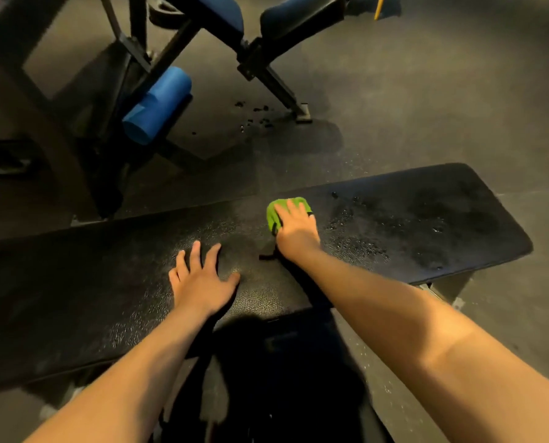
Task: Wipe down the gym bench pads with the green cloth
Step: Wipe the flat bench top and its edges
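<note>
Wet black bench pad (426, 225) on speckled rubber floor (426, 100), blue-padded machine (158, 103) behind

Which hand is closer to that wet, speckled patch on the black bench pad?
Right. The right hand presses the green cloth just beside the wet patch; the left hand rests flat on the bench pad beyond the cloth, farther off.

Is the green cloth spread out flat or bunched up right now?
Bunched. The green cloth shows only as a small wad poking out from under the right hand, which presses it on the bench pad.
</note>
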